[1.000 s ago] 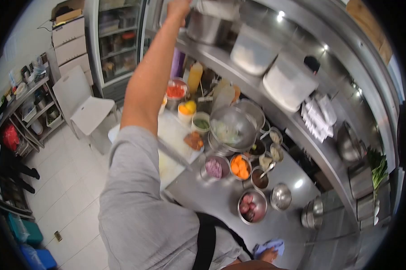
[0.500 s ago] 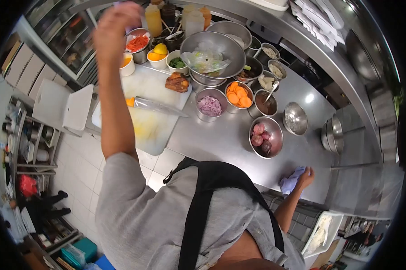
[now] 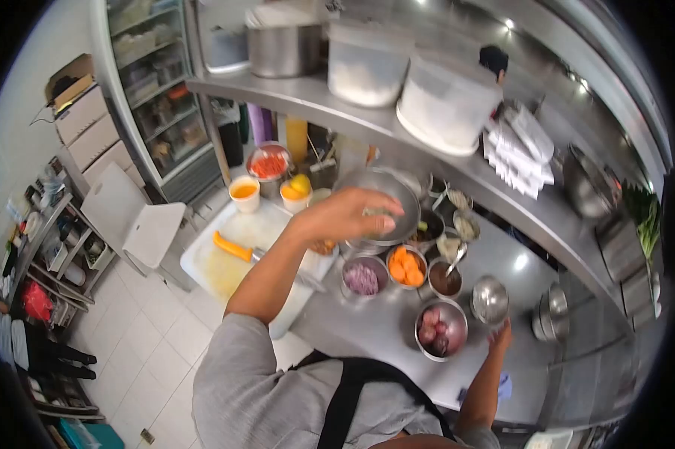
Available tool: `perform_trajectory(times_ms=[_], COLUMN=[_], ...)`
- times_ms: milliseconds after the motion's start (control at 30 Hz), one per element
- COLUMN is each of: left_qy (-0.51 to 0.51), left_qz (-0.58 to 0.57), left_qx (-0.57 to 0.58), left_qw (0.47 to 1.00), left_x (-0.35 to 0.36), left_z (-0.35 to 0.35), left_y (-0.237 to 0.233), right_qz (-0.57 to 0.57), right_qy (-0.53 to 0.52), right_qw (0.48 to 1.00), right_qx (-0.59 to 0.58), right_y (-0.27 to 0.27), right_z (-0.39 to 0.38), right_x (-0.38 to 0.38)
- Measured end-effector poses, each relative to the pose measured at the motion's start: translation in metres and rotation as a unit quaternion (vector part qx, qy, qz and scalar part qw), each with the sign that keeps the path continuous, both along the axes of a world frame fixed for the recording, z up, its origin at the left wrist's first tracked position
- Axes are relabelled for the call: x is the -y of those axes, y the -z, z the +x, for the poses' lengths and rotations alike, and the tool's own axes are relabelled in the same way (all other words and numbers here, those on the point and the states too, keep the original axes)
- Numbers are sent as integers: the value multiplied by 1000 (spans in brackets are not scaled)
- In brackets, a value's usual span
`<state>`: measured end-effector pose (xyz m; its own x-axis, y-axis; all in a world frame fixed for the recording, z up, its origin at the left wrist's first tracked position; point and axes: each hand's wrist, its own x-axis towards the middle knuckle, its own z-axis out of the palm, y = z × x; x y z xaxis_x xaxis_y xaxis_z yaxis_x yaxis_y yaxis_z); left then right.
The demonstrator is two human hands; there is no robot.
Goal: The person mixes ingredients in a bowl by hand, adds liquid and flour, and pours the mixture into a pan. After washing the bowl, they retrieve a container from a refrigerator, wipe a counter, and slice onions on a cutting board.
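My left hand (image 3: 351, 215) reaches over the large metal bowl (image 3: 397, 193) at the back of the counter, fingers stretched and thumb apart, nothing visible in it. Below that forearm lies a knife with a yellow handle (image 3: 232, 246) on the white cutting board (image 3: 221, 273); the arm hides part of the blade. My right hand (image 3: 499, 337) is open, its fingertips right at the near rim of a small metal bowl (image 3: 490, 299). Left of it stands a bowl of whole red onions (image 3: 436, 329). A purple cloth (image 3: 505, 385) lies beside my right forearm.
Containers of sliced purple onion (image 3: 361, 279), carrot slices (image 3: 407, 267) and brown sauce (image 3: 446, 280) stand mid-counter. Shredded carrot (image 3: 268, 165) is behind the board. Above, a steel shelf (image 3: 300, 90) holds white tubs (image 3: 446, 101). A white chair (image 3: 146, 217) stands left.
The view has tilted up, showing more shelf. My left hand has come from the far left back over to the large bowl. My right hand has left the purple cloth and moved toward the small bowl.
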<state>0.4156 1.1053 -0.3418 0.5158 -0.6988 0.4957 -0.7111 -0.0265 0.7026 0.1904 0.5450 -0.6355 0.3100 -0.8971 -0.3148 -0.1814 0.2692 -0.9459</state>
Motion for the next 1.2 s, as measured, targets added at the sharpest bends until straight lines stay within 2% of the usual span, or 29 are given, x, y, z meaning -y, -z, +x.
perform_trajectory(times_ms=[100,167,233,300,367,433,467,500,533,567,600,633,667,700,733,767,800,867,900,933,967,1000,1067,1100,1133,1167,1200], left_qy=[-95,-230,-347,-348,-377,-338,-344,-355,-400,-383,-423,-298,-126,44,218,352,429,476,485,490,486,476,454,444,382,320,330], left_qz=[-150,-219,-184,-154,-86,-58,-85,-131,-131,-152,-161,-194,-156,-112,-54,83,145,254,239,225,226,230,203,121,133,144,88], left_qx=[57,177,376,480,432,523,369,208,289,263,216,193,157,112,19,18,-35,-49,-54,-58,-104,-150,-142,-51,-44,-38,-142], left_qw=[982,932,839,791,814,780,859,902,860,872,865,914,967,986,974,932,891,841,839,840,838,835,856,886,913,936,929], left_x=[-34,-52,-65,-71,-80,-87,-80,-71,-66,-54,-29,-27,-16,1,27,59,97,160,190,219,248,275,324,348,356,362,366], left_z=[-24,-13,23,74,106,106,80,53,35,8,-32,-39,-56,-80,-97,-102,-122,-155,-169,-182,-196,-209,-232,-242,-261,-276,-288], left_y=[-64,-103,-140,-165,-176,-175,-164,-153,-139,-122,-109,-88,-74,-59,-47,-39,-30,6,33,63,85,108,151,177,196,208,214], right_qz=[-40,-45,-45,-43,-51,-92,-104,-99,-105,-114,-116,-146,-176,-213,-252,-296,-335,-398,-397,-403,-421,-466,-369,-188,-54,3,5], right_qy=[42,22,24,53,32,-3,8,43,57,44,50,59,61,85,102,115,83,27,2,-68,-123,-94,42,91,65,14,-25], right_qw=[998,997,996,994,990,983,979,986,981,982,984,982,979,973,962,947,932,883,839,819,772,792,893,967,996,989,989], right_qx=[13,55,79,80,131,162,174,128,154,144,122,100,78,39,-1,-43,-109,-249,-373,-401,-459,-382,-254,-144,29,146,143], right_y=[-4,-1,1,-7,-15,7,14,-6,-26,-38,-52,-53,-52,-53,-55,-62,-58,-33,-13,5,-1,7,24,27,-19,-41,-69], right_z=[-9,-19,-22,-27,-35,-46,-53,-58,-64,-71,-76,-87,-99,-114,-128,-138,-149,-186,-192,-204,-208,-219,-229,-230,-225,-216,-204], right_x=[-4,-1,1,-7,-22,-13,-15,-30,-48,-53,-60,-56,-52,-51,-48,-43,-39,-37,-54,-76,-114,-115,-102,-88,-102,-113,-124])
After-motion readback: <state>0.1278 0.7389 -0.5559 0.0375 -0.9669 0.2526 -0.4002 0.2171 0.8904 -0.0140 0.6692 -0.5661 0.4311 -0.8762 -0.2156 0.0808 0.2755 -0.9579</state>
